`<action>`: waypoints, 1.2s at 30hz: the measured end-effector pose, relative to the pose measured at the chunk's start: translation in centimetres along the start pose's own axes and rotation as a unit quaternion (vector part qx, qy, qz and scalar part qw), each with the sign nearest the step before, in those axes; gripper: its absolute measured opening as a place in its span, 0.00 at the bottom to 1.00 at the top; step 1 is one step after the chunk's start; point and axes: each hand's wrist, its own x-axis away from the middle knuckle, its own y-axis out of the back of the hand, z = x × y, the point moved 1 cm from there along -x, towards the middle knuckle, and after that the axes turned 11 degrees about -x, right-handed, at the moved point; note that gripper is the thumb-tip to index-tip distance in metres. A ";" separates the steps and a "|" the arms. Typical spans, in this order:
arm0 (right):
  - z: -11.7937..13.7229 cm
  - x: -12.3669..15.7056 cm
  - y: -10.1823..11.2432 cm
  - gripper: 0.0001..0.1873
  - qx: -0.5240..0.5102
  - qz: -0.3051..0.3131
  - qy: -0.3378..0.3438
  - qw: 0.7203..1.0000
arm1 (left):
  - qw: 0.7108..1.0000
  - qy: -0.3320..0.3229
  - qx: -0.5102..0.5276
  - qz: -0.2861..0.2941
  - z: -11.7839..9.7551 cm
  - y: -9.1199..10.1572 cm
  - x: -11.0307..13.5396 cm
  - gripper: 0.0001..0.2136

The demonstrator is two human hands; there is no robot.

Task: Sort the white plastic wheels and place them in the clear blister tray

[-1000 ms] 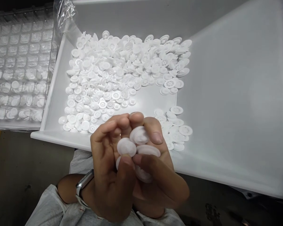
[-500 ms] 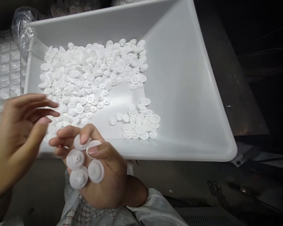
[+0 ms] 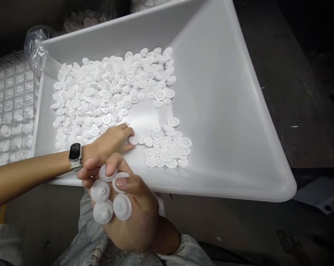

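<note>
My right hand (image 3: 133, 218) is palm up, its fingers curled around several white plastic gears (image 3: 122, 207). Thumb and a finger press on the upper ones; the others rest on the palm, with toothed rims and small hubs showing. Past it, inside the big white bin (image 3: 225, 111), my left hand (image 3: 112, 140) reaches down to the floor of the bin. Its thumb and forefinger are apart on either side of a single loose gear (image 3: 132, 140); whether they touch it I cannot tell. The other left fingers are partly hidden.
A large heap of gears (image 3: 100, 88) covers the bin's left and back. A smaller pile (image 3: 169, 147) lies near its front middle. Left of the bin stands a clear compartmented tray (image 3: 8, 107), gears in some nearer pockets. A clear plastic bag (image 3: 36, 48) hangs over the back-left corner.
My left hand has moved right and into the bin, from the left side to the loose gear. My right hand keeps its gears. The view has shifted slightly.
</note>
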 end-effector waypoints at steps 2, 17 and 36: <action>0.8 0.0 0.2 0.03 0.011 0.003 0.011 1.000 | 1.000 -0.003 -0.007 0.003 0.0 0.7 0.0 0.08; 3.8 -2.0 0.9 0.09 0.162 -0.138 0.224 0.951 | 0.974 -0.029 0.111 -0.195 -4.1 7.2 8.3 0.14; 2.9 -2.4 0.5 0.07 0.180 -0.151 0.225 0.946 | 0.972 -0.005 0.139 -0.189 -3.3 6.0 8.4 0.15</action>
